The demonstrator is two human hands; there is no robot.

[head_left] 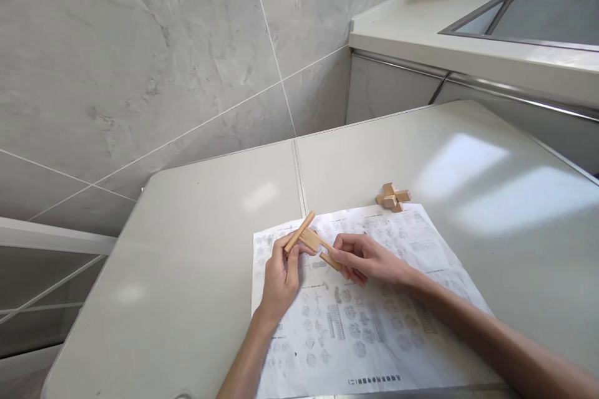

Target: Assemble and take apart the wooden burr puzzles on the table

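Note:
Above a printed sheet (346, 349), my left hand (282, 271) is closed on a light wooden stick (300, 232), which slants up to the right. The stick meets a flat, notched wooden piece (314, 240) that spans the gap between my hands. My right hand (362, 257) pinches the right end of this notched piece. Whether the wooden parts are locked together or only touching, I cannot tell. Beyond the sheet's upper right edge sits an assembled cross-shaped wooden block (393, 197), touched by neither hand.
The pale table (196, 274) has a seam (298, 177) running across it. A grey tiled wall (187, 43) stands behind. At the upper right is a white counter (402, 28) with a metal-framed sink (496, 12). Light reflections lie on the table's right side.

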